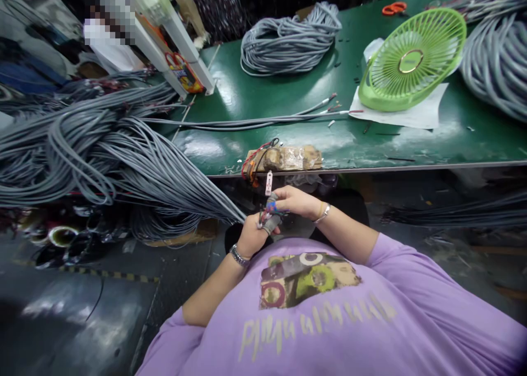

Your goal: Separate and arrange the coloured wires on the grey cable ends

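Note:
My left hand (252, 234) is closed around the ends of grey cables (209, 192) that run in from the large bundle on the left. Thin coloured wires (263, 217) stick out at its fingers. Close beside it, my right hand (298, 201) pinches at the same wire ends, near a small blue piece (272, 206). Grey coverings show on some fingers. Just beyond the hands, a small white tag (269, 184) hangs at the table edge, below a taped wooden block (288, 158) with red and black wires.
On the green table (230, 96) lie a coil of grey cable (288, 46), a green fan (411, 60) on white paper, orange-handled scissors (394, 8) and another coil (498, 63). A white post (181, 35) stands at the left. A person (111, 41) is behind it.

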Tool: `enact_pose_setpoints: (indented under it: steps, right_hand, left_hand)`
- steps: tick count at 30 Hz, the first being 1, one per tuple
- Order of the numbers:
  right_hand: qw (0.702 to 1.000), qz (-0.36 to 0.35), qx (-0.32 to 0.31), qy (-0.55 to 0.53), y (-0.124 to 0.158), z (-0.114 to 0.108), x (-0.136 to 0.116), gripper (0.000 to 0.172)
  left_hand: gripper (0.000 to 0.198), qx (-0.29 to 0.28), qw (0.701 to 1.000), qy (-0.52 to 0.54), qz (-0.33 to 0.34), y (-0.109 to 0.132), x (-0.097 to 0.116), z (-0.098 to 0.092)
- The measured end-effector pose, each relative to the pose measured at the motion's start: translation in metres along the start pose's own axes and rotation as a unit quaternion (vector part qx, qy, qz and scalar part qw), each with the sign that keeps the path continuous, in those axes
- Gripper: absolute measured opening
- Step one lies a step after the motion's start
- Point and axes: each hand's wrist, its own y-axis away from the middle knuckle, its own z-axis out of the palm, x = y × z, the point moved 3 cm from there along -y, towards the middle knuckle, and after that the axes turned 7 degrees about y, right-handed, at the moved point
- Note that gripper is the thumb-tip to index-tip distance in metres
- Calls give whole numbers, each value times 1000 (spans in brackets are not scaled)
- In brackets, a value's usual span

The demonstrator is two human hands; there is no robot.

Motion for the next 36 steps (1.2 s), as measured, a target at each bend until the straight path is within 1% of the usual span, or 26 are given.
enact_pose_setpoints:
  steps: [1,3,5,8,11,13,16,18,20,23,24,26,29,31,34,36]
  right_hand:
    - [1000,-10,-1,17,0,2,0,26]
    - [999,-33,9,34,1,5,-2,29]
    - [998,-40,43,34,5,3,-2,33]
    - [994,-2,105,16,12,-3,2,40]
    - [994,23,104,-10,18,0,9,44]
    - [994,5,109,-30,19,4,12,43]
    - [987,-38,142,-60,17,9,14,38]
    - [987,-47,137,-72,16,11,11,36]
    - [989,-48,110,-81,15,14,6,35]
    - [994,-48,45,-85,16,20,-1,35]
    - [995,-45,27,-79,17,22,-2,35]
    - [997,-41,17,-57,17,25,-1,35]
    - [997,-42,39,-52,15,26,4,34]
    - [995,-41,62,-71,13,26,7,35]
    - [991,-33,100,-85,10,25,9,37]
    - [989,-24,116,-90,9,25,10,38]
  left_hand:
    - [28,-13,1000,-2,-13,-1,-1,0]
    - [31,-8,999,10,-29,-2,0,-2]
    - [32,27,998,46,-33,-2,2,-3]
    - [29,96,988,119,-23,-2,5,-3]
    - [29,133,977,164,-16,-3,4,0]
    - [30,137,976,170,-16,-5,3,2]
    - [32,128,977,171,-15,-7,2,0]
    - [32,105,981,165,-2,-7,2,-4]
    - [33,63,987,144,20,-5,6,-9]
    - [33,3,995,93,37,2,12,-14]
    - [32,-7,996,80,34,4,14,-15]
    - [29,-11,997,66,22,8,15,-14]
    - [29,22,997,68,15,10,11,-11]
    - [30,68,993,91,18,9,5,-10]
    - [30,141,977,156,24,7,-5,-10]
    - [31,174,967,183,25,5,-11,-10]
